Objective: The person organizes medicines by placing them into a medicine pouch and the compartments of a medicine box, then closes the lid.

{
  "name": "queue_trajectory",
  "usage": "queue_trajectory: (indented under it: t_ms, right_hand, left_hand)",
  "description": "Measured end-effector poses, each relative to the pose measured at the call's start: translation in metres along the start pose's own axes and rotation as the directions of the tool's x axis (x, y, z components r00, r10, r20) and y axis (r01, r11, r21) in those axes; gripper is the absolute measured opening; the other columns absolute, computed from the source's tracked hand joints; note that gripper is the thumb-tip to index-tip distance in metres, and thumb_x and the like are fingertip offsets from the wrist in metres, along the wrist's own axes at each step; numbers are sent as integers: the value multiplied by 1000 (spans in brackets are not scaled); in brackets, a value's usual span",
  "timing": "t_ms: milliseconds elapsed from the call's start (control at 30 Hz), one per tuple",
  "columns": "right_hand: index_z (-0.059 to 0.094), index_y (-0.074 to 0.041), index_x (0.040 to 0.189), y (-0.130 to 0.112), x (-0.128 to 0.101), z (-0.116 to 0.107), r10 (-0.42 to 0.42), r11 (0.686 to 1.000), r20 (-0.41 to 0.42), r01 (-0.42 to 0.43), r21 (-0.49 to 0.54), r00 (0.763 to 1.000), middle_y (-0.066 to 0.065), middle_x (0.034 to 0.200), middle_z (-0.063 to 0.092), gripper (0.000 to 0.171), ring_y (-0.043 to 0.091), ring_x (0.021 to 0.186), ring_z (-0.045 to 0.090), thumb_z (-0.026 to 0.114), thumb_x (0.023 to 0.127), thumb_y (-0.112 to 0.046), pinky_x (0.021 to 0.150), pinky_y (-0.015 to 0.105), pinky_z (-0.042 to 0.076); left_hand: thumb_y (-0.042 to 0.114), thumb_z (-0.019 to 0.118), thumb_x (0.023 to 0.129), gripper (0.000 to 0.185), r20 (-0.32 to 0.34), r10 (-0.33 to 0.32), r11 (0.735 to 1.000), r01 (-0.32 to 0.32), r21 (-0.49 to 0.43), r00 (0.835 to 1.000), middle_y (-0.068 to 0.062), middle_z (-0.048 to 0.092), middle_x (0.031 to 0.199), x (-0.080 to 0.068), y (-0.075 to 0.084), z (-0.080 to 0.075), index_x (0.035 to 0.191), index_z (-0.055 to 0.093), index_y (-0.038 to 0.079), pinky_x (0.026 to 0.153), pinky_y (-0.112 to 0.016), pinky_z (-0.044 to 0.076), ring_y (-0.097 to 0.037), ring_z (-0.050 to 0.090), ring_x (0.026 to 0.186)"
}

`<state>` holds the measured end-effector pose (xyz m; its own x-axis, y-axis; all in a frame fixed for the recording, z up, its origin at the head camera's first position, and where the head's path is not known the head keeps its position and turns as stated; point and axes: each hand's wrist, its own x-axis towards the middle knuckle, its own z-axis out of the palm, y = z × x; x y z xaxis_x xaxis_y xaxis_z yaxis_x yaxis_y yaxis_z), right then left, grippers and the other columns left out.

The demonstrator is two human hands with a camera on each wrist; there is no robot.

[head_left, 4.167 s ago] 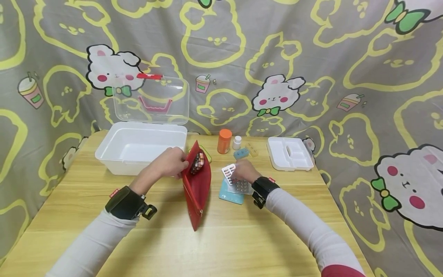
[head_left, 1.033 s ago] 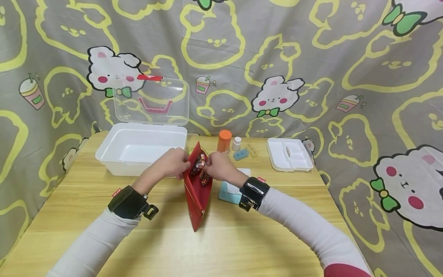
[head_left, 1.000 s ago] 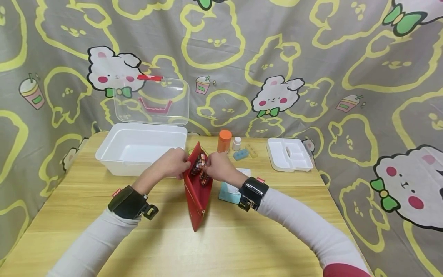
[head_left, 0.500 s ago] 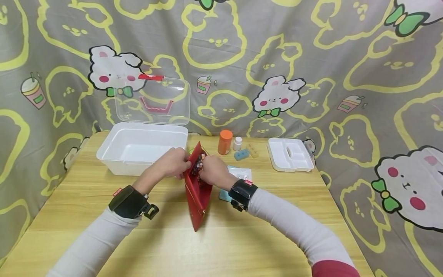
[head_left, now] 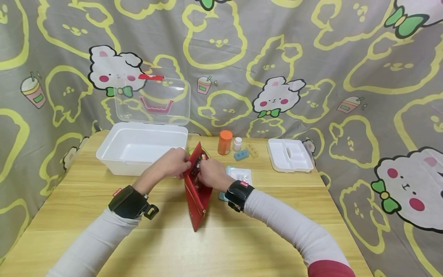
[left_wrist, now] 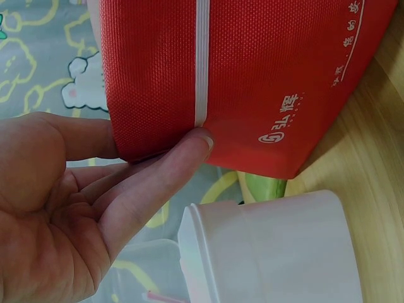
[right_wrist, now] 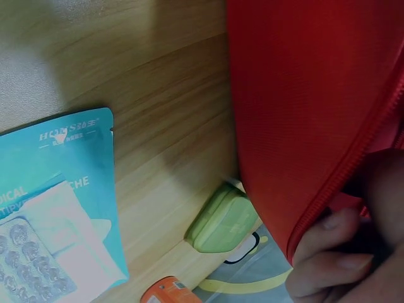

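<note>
Red pouch (head_left: 196,192) ×1 | hands ×2 gripping | blister sheet (head_left: 242,176) ×1

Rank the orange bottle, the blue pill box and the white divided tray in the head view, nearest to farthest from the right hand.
From the right hand at the red pouch:
1. Orange bottle, just behind the hand, slightly right.
2. Blue pill box, farther right.
3. White divided tray, far right, near the table edge.

Red pouch (head_left: 196,192), white box (head_left: 138,148), orange bottle (head_left: 224,142), teal packet (right_wrist: 60,189), yellow-grey bunny-print backdrop (head_left: 311,69).
</note>
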<state>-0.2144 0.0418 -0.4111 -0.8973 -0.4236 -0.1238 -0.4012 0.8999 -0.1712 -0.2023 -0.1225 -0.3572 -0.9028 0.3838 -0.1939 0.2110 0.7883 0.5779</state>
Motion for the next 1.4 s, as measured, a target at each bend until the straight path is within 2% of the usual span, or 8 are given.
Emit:
queue_trajectory:
  t_ms: [233, 433, 600, 867, 1033, 1200, 1300, 1400]
  right_hand:
    - [64, -11, 79, 2, 0, 0, -15, 1000, 1, 15, -6, 1000, 2, 73, 64, 18, 11, 62, 62, 65, 94, -20, 51, 22, 51]
    - [63, -10, 80, 5, -1, -6, 6, 997, -6, -6, 74, 1000, 3, 72, 64, 16, 11, 59, 61, 66, 94, -19, 47, 21, 49]
    - [58, -12, 71, 12, -2, -18, 17, 996, -31, -14, 91, 999, -1, 64, 58, 27, 10, 53, 56, 64, 96, -21, 44, 20, 43]
    - [41, -16, 54, 47, -7, -33, 60, 978, -77, -43, 204, 995, -7, 47, 33, 47, 8, 41, 38, 63, 95, -16, 43, 21, 30]
    - [42, -14, 55, 76, -12, -29, 70, 970, -32, -60, 235, 997, -7, 49, 32, 41, 8, 43, 33, 63, 89, -7, 42, 21, 27]
    - [67, 0, 87, 97, -24, -19, 122, 981, 14, -122, 150, 992, 6, 77, 63, 5, 18, 69, 57, 68, 83, -4, 61, 28, 50]
    - [69, 4, 110, 108, -31, -7, 156, 976, 36, -160, 148, 987, 17, 106, 72, 27, 30, 97, 67, 69, 84, -2, 87, 42, 58]
    - [68, 6, 116, 118, -36, 6, 163, 976, 45, -168, 135, 986, 21, 114, 71, 34, 34, 104, 67, 69, 82, 0, 95, 46, 56]
  left_hand:
    - [6, 53, 97, 25, -3, 4, 1000, -4, 1, 1000, -9, 70, 65, -1, -1, 0, 78, 68, 1, 48, -25, 53, -22, 71, 56]
    - [7, 53, 97, 25, -1, 2, 1000, -2, -5, 1000, -10, 70, 65, -1, -1, 1, 78, 68, 1, 48, -25, 52, -24, 72, 57]
    - [7, 54, 97, 23, 4, -6, 1000, 6, -18, 1000, -9, 70, 66, -1, 0, 0, 81, 69, 0, 49, -26, 54, -22, 72, 57]
    - [7, 53, 98, 24, 12, -19, 1000, 19, -20, 1000, -10, 71, 69, -2, 0, -2, 85, 71, -1, 51, -27, 56, -19, 71, 57]
    - [7, 53, 97, 24, 5, -17, 1000, 17, -10, 1000, -10, 71, 69, -2, -1, -2, 84, 71, -1, 51, -26, 56, -20, 71, 57]
    - [7, 53, 98, 23, 8, -20, 1000, 20, -17, 1000, -11, 71, 71, -3, -1, -2, 86, 71, -1, 52, -26, 57, -20, 71, 59]
    - [7, 53, 98, 23, 8, -20, 1000, 21, -21, 1000, -11, 71, 72, -3, -2, -2, 85, 71, -1, 52, -26, 57, -20, 72, 59]
    - [6, 53, 97, 23, 7, -15, 1000, 15, -22, 1000, -11, 71, 72, -3, -3, -2, 84, 70, -1, 52, -26, 57, -20, 72, 59]
